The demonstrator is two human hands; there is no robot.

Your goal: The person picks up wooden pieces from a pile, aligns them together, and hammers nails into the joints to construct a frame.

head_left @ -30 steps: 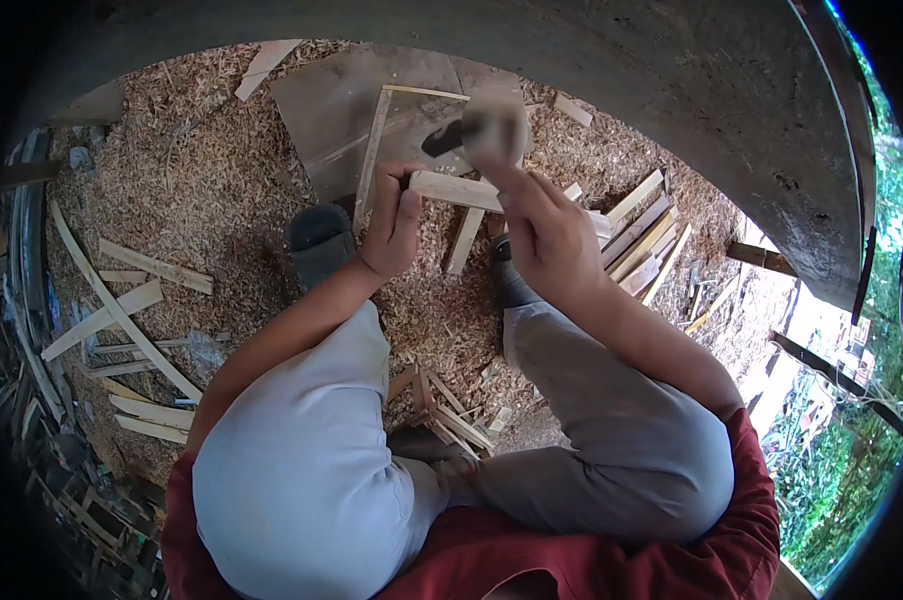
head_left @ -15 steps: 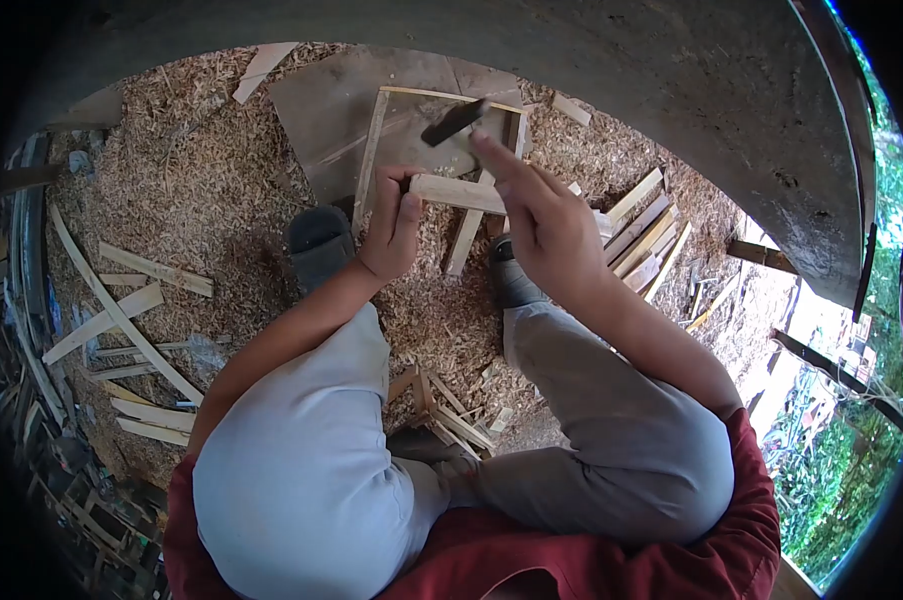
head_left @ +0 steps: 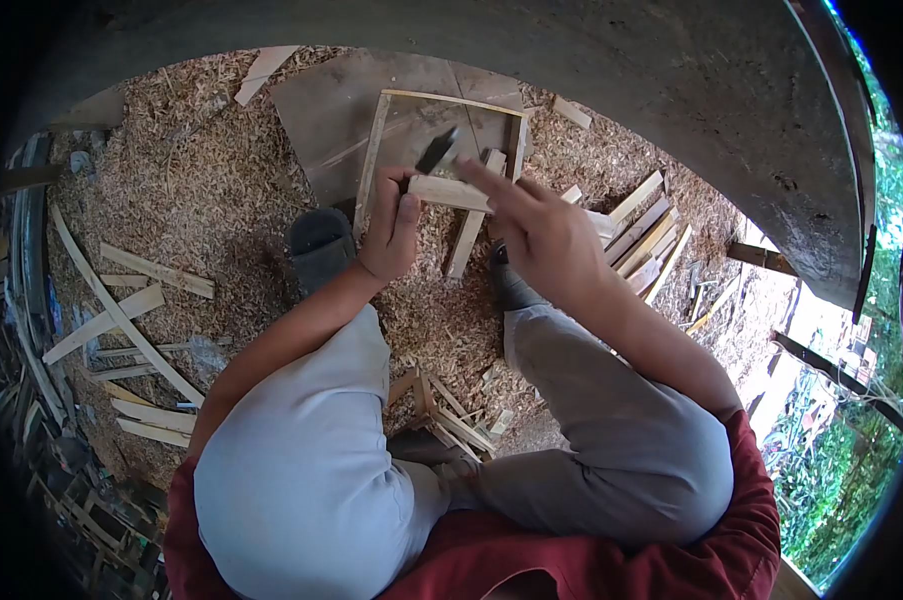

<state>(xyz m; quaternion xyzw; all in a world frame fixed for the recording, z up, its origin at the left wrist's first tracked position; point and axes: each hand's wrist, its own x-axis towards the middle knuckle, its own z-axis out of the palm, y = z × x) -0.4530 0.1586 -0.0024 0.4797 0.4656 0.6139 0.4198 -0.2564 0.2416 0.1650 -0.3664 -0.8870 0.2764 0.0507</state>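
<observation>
Now my left hand (head_left: 391, 225) is squeezing one end of a short wood slat (head_left: 449, 193) — fingers wrapped tight around it. The slat lies across the near side of the wooden frame (head_left: 373, 150), touching it. My right hand (head_left: 541, 235) is closed around a hammer (head_left: 437, 150), and its dark head sits just above the slat, inside the frame. Past the frame on the right lies a pile of slats (head_left: 643, 235) — all on sawdust.

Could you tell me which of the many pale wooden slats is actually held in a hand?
The short pale wooden slat across the frame, pinched by the left hand; the others lie loose on the sawdust.
</observation>
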